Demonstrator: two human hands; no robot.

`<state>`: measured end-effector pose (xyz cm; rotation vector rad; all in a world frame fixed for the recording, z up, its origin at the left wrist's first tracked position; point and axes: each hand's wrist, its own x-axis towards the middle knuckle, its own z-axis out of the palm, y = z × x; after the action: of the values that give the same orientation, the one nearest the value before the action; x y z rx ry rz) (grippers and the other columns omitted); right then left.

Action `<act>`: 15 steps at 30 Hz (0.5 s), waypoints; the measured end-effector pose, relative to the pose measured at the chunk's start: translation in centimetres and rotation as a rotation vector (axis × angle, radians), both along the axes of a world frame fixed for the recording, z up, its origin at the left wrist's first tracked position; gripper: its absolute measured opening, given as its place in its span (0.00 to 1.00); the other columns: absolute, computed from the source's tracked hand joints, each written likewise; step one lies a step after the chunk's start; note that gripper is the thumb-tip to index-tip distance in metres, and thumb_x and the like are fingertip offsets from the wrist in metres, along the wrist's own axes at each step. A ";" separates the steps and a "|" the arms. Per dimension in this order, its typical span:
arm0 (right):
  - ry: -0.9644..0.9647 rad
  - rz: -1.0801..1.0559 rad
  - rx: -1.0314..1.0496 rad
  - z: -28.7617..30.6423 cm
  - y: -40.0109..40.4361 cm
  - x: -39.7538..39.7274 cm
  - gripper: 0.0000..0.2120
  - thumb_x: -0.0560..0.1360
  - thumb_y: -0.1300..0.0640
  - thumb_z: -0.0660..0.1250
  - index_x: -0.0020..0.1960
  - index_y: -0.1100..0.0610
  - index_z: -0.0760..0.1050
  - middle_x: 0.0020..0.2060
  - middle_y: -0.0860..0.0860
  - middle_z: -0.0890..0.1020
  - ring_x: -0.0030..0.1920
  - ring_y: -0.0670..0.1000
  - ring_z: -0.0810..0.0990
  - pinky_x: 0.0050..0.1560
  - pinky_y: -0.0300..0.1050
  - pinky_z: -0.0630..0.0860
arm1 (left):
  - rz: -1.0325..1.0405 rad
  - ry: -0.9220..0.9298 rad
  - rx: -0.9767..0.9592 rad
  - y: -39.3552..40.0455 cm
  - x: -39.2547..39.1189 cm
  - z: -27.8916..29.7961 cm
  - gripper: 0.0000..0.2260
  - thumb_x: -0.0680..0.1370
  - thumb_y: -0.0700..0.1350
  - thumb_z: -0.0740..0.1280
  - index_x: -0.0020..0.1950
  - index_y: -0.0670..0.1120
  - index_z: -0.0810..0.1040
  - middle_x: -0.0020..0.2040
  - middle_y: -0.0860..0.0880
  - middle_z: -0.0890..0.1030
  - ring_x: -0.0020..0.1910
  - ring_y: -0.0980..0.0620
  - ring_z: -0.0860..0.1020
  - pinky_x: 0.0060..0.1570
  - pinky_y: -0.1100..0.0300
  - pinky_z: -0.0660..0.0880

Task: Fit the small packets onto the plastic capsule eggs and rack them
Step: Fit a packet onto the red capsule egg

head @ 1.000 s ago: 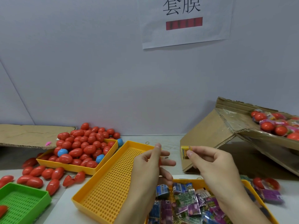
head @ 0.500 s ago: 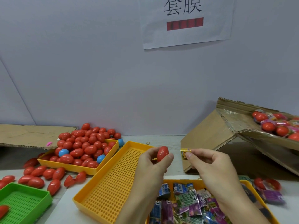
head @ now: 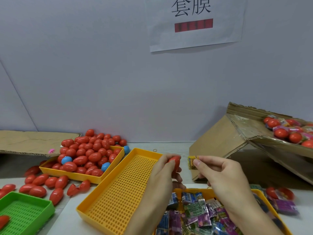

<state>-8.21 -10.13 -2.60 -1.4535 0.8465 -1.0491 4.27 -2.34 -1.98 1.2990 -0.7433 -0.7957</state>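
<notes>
Progress and hand pose. The perforated yellow rack tray holds no eggs yet, while a heaped tray of bare red capsule eggs and a tray of loose printed packets wait to be paired — so most of the work appears to lie ahead. Sleeved eggs already fill the tilted cardboard box at right. The left hand grips one red capsule egg in curled fingers above the rack's far end. The right hand pinches a small yellow packet between thumb and forefinger, just beside the egg but apart from it — not yet fitted.
</notes>
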 end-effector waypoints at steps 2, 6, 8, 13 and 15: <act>0.003 -0.005 -0.010 0.0 0.0 0.0 0.04 0.73 0.55 0.74 0.46 0.48 0.81 0.34 0.43 0.85 0.35 0.40 0.83 0.28 0.27 0.71 | 0.009 -0.063 -0.017 0.1 0.1 0.0 0.08 0.82 0.39 0.63 0.54 0.48 0.82 0.48 0.45 0.77 0.34 0.55 0.78 0.36 0.61 0.78; 0.013 -0.028 -0.032 0.2 0.1 -0.1 0.04 0.73 0.55 0.74 0.44 0.46 0.81 0.35 0.44 0.86 0.39 0.42 0.83 0.32 0.30 0.72 | 0.055 -0.223 -0.017 0.3 0.2 -0.5 0.11 0.77 0.37 0.70 0.54 0.52 0.79 0.52 0.52 0.80 0.45 0.56 0.82 0.42 0.64 0.80; 0.024 -0.046 -0.040 0.2 0.1 0.0 0.05 0.73 0.55 0.74 0.43 0.45 0.81 0.36 0.45 0.86 0.42 0.43 0.83 0.39 0.35 0.73 | 0.058 -0.247 -0.014 0.4 0.2 -0.6 0.12 0.75 0.37 0.72 0.53 0.53 0.79 0.52 0.52 0.81 0.45 0.58 0.82 0.45 0.63 0.81; 0.046 -0.064 -0.046 0.0 0.0 0.0 0.04 0.73 0.54 0.74 0.43 0.45 0.83 0.37 0.41 0.85 0.45 0.42 0.82 0.46 0.42 0.78 | 0.040 -0.200 -0.061 0.4 0.1 -0.4 0.09 0.75 0.39 0.73 0.50 0.53 0.83 0.49 0.52 0.83 0.47 0.56 0.83 0.46 0.65 0.80; 0.034 -0.064 -0.047 0.0 0.0 0.0 0.05 0.73 0.54 0.74 0.43 0.44 0.82 0.37 0.39 0.85 0.43 0.40 0.82 0.45 0.41 0.77 | 0.041 -0.151 -0.092 0.3 0.0 -0.3 0.06 0.77 0.40 0.71 0.50 0.51 0.84 0.48 0.50 0.83 0.48 0.55 0.84 0.47 0.63 0.80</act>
<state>-8.22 -10.18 -2.59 -1.4956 0.9030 -1.1010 4.31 -2.01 -2.30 1.2975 -0.8611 -0.6281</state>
